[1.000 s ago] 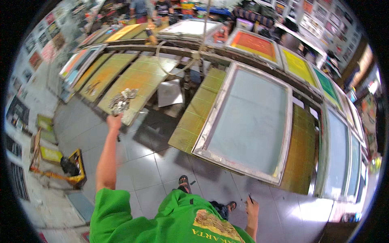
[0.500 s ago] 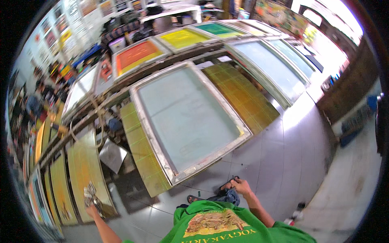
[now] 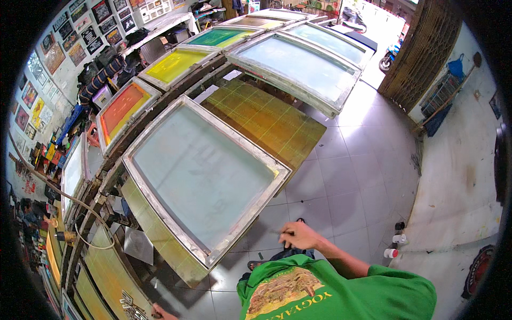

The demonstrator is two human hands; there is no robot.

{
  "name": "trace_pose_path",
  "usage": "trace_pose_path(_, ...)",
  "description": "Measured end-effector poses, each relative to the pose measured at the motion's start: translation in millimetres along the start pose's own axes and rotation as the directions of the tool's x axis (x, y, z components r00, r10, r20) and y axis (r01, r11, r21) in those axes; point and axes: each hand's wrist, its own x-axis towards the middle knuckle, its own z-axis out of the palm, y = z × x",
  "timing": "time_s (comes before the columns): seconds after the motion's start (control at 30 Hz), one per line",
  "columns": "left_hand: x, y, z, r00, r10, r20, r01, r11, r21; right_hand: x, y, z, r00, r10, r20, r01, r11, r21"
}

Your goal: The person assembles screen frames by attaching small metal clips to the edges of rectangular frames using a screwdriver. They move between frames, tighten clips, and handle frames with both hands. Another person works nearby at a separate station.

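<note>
My right hand [image 3: 297,235] is in front of my green shirt, over the tiled floor, its fingers curled. A thin dark bit shows at the fingertips; what it is I cannot make out. My left hand [image 3: 161,312] is cut off by the lower edge, its fingers barely showing. Beside it, on a long yellow-brown board [image 3: 109,266], is a bunched grey-and-white striped thing [image 3: 132,305]; I cannot tell whether the fingers touch it. Before me a large printing screen [image 3: 200,170], with a pale frame and grey-blue mesh, lies across a greenish board [image 3: 160,234]. Neither hand touches the screen.
Beyond is another yellow-brown board [image 3: 266,117] with a line grid. More screens stand along the rack: red-orange [image 3: 124,113], yellow [image 3: 176,65], green [image 3: 221,36] and pale blue [image 3: 304,63]. A hose [image 3: 50,184] hangs left. Small containers [image 3: 394,245] stand by the right wall.
The view has swung to the right, so the big screen now sits further left. My right hand has shifted slightly left and up in the picture; my left hand has dropped toward the lower edge.
</note>
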Motion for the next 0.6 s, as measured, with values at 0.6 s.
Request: trace_pose_path(0.6,-113.9,61.0,86.9,0.746,0.178,0.642,0.492,0.503,-0.711,-46.9,-166.2,161.2,0.677,-0.532,0.508,0.697,0.686,-0.211)
